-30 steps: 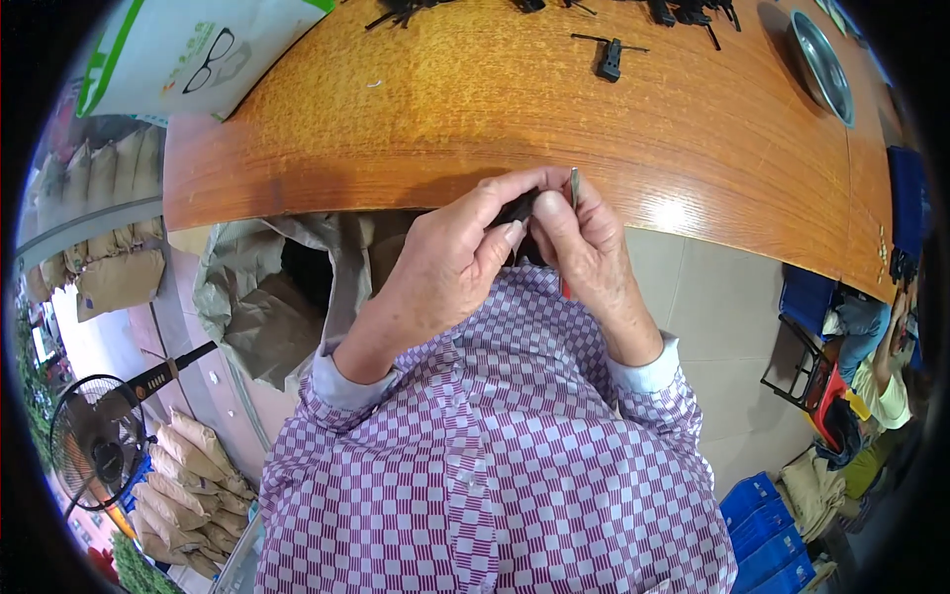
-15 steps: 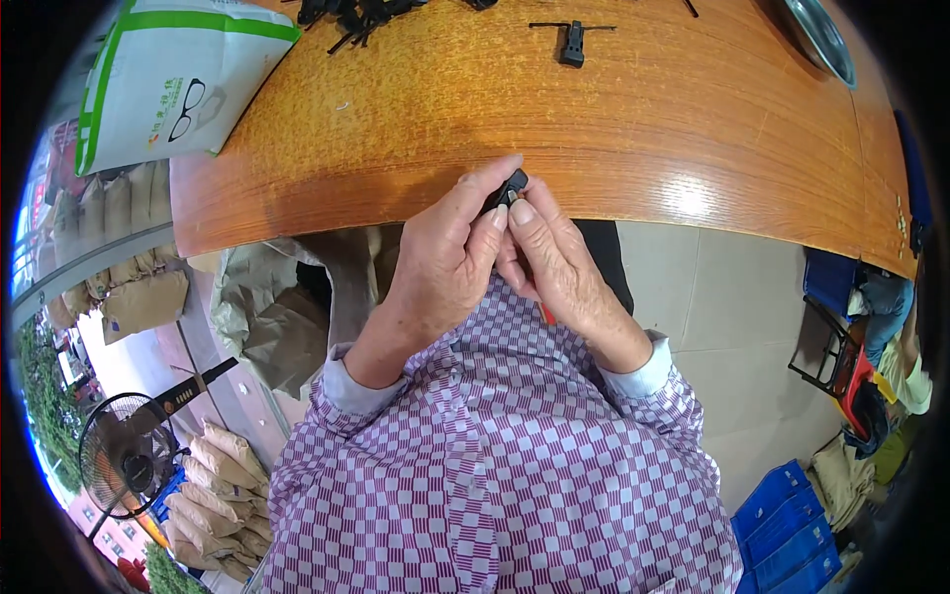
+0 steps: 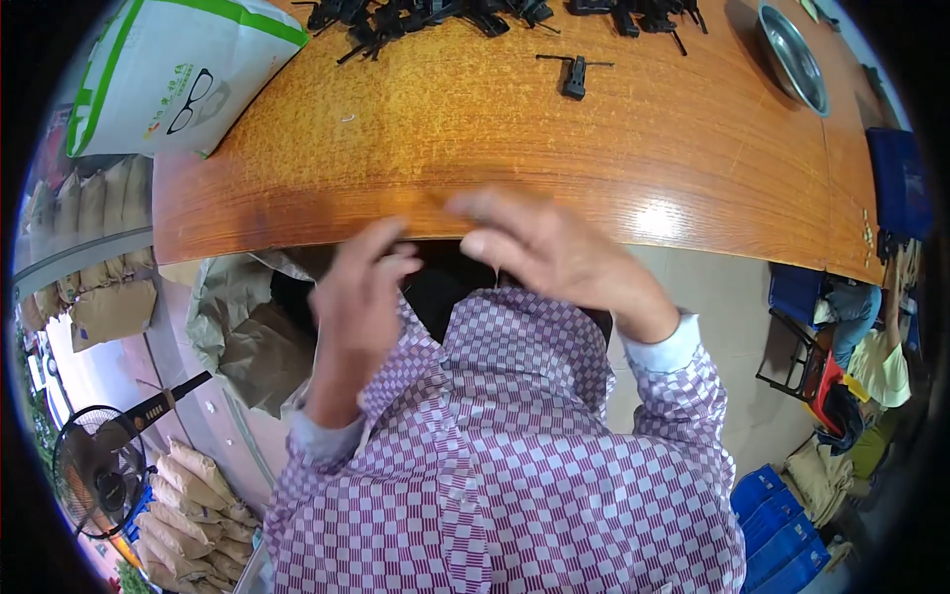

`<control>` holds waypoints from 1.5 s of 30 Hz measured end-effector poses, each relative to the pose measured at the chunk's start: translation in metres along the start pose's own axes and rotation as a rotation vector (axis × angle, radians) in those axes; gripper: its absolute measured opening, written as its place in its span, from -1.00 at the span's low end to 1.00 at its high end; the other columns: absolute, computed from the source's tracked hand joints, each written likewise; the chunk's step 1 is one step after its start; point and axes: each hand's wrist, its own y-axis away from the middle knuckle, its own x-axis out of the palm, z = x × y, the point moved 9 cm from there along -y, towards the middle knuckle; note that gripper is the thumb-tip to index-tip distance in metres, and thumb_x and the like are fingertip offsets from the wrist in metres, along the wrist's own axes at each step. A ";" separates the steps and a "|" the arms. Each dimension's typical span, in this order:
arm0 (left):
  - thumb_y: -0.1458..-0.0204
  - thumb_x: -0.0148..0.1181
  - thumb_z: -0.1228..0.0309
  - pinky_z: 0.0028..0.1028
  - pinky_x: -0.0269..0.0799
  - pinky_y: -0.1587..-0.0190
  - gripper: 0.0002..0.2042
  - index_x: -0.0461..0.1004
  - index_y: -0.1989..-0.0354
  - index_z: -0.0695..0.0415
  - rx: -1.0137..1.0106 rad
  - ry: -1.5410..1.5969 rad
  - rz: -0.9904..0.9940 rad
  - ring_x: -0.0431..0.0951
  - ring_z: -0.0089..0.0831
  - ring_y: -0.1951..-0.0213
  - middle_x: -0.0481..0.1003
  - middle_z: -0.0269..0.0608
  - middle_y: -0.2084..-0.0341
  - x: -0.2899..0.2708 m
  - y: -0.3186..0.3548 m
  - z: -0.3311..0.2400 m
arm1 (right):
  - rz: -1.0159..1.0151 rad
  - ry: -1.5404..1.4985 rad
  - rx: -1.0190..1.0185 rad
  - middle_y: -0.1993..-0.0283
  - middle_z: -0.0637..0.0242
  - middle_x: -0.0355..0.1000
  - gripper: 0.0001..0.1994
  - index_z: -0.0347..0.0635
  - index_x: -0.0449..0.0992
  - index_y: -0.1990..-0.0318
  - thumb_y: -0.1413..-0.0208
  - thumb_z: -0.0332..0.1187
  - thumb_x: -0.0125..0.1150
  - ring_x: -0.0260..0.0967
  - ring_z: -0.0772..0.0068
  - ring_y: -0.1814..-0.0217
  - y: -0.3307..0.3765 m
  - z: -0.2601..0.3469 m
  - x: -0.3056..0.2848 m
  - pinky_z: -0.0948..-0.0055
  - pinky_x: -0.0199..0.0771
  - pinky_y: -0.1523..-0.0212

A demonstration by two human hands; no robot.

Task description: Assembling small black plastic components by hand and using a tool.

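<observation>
My left hand (image 3: 358, 292) is over my lap, just below the table's front edge and beside an open paper sack. Its fingers are smeared by motion, and I cannot make out anything in them. My right hand (image 3: 559, 255) reaches over the table edge from the right, thumb and fingers apart, and shows nothing held. A gap separates the two hands. Farther back on the wooden table (image 3: 416, 139) lies a single black plastic part (image 3: 574, 79) with thin arms sticking out on both sides.
Many similar black parts (image 3: 426, 15) lie heaped along the far side. A metal bowl (image 3: 795, 59) is at the far right, a white-and-green bag (image 3: 213, 84) at the far left. The paper sack (image 3: 252, 346) hangs below the edge; a fan (image 3: 99, 470) stands lower left.
My hands have moved apart, the left one down and to the left. The small black part they held together no longer shows. The view has shifted, revealing more of the heap.
</observation>
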 end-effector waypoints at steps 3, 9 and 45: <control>-0.02 0.03 0.62 -0.48 0.46 0.16 -0.65 0.36 -0.04 0.21 -0.077 0.128 -0.250 0.55 -0.35 0.24 0.49 -0.03 0.18 -0.077 0.039 0.079 | -0.079 0.585 0.327 0.59 0.16 0.37 -0.60 -0.24 0.38 0.14 -0.11 -0.05 0.15 0.39 0.37 0.56 -0.018 -0.001 -0.061 0.41 0.32 0.56; -0.07 0.02 0.58 -0.50 0.41 0.17 -0.68 0.36 -0.03 0.17 -0.018 -0.642 -0.141 0.49 -0.33 0.14 0.43 -0.08 0.16 -0.118 0.082 0.124 | -0.292 1.144 0.285 0.61 0.15 0.37 -0.67 -0.26 0.36 0.33 -0.08 -0.13 0.20 0.39 0.12 0.55 -0.041 -0.032 -0.104 0.35 0.37 0.50; -0.09 0.08 0.57 -0.62 0.40 0.29 -0.64 0.26 -0.08 0.18 -0.111 0.705 0.362 0.45 -0.60 0.37 0.44 -0.25 0.28 0.069 -0.006 -0.019 | -0.005 -0.374 0.462 0.54 0.38 0.22 -0.59 -0.29 0.19 -0.11 -0.30 -0.14 -0.15 0.18 0.55 0.60 0.054 -0.006 0.019 0.54 0.25 0.52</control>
